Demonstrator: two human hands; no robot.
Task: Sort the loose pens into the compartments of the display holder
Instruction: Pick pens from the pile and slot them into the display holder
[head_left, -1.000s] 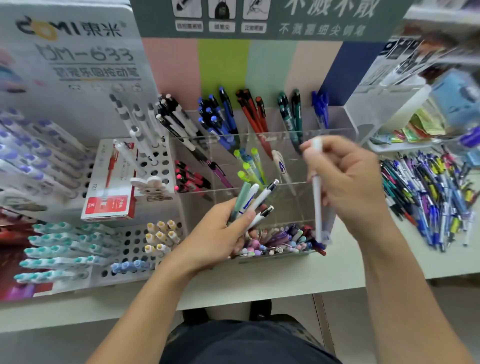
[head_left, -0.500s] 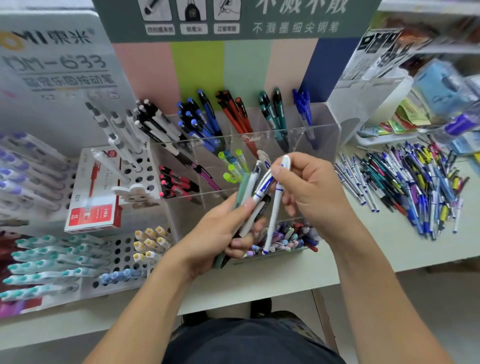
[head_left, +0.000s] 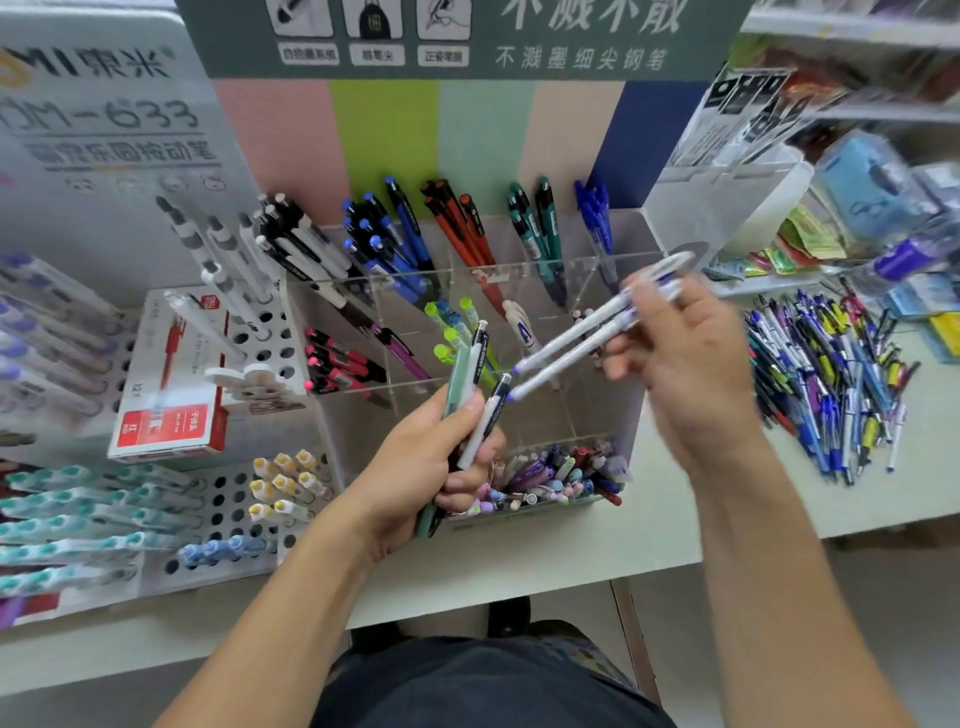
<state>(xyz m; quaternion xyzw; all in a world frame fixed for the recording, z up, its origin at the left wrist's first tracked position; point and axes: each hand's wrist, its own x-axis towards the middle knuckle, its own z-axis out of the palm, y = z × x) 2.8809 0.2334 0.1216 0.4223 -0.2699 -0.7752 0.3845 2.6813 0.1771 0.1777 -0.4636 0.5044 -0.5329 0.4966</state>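
Two white pens now sit pinched in the right hand — pulled from the left hand, whose fingers grip the remaining bundle — ready for a display holder compartment.

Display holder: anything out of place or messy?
Yes. The front bottom compartment of the display holder is a jumble of mixed pens lying at all angles, unlike the upright, colour-sorted back rows. A large unsorted pile of loose pens also sprawls on the table to its right.
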